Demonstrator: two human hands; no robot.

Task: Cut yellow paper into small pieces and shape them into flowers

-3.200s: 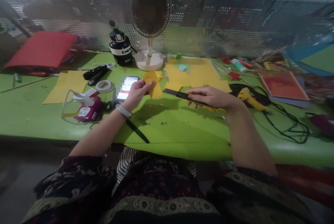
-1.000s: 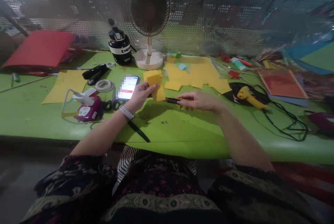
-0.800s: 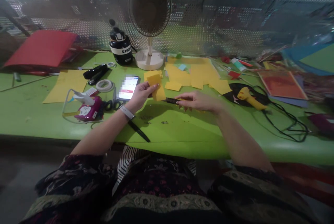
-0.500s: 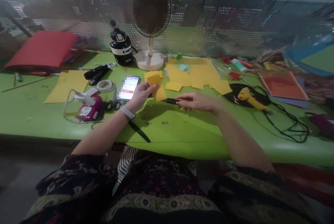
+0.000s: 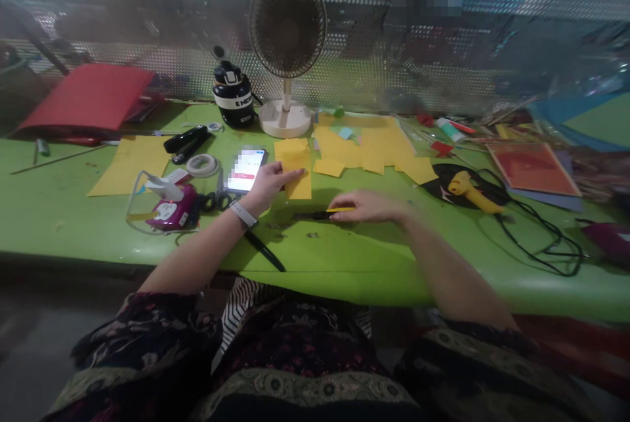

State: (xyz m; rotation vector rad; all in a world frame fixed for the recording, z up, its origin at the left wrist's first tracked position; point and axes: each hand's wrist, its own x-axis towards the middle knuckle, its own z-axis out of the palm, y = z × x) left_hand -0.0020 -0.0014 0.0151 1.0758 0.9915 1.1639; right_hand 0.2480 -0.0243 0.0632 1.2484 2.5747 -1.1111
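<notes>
My left hand (image 5: 268,189), with a pale watch on the wrist, is closed on a piece of yellow paper (image 5: 298,187), thumb lying across its front. Behind that piece lies more yellow paper (image 5: 290,146). Lower and to the right, my right hand (image 5: 367,205) grips a black and yellow utility knife (image 5: 319,215), its tip pointing left, close over the green table (image 5: 354,254). The knife is apart from the paper. A phone (image 5: 246,169) with a lit screen lies just beyond my left hand.
Left: a purple power adapter (image 5: 174,207), tape roll (image 5: 202,165), black stapler (image 5: 185,140) and scissors (image 5: 216,201). Behind stand a fan (image 5: 284,120) and bottle (image 5: 235,102). Right: a yellow glue gun (image 5: 475,193) with a trailing cable. A black pen (image 5: 266,251) lies near the front edge.
My right hand has drawn the knife down and slightly left, away from the paper. The yellow paper in my left hand has turned more upright and sits slightly lower.
</notes>
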